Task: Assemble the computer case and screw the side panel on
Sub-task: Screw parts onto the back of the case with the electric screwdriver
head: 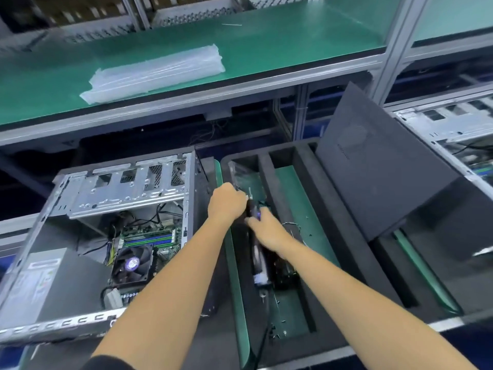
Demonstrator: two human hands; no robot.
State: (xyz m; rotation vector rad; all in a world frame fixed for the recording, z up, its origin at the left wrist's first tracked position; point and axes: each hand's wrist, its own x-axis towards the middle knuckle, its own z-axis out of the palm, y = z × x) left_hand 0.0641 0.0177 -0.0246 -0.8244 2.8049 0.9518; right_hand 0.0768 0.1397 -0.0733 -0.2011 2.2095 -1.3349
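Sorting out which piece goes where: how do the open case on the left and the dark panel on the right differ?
The case is a bare silver metal box, open on top, showing its fan and board; the panel is one flat dark sheet. The case lies on its side; the panel leans tilted against black foam. Neither hand touches either: the left hand and right hand are at a screwdriver between them.
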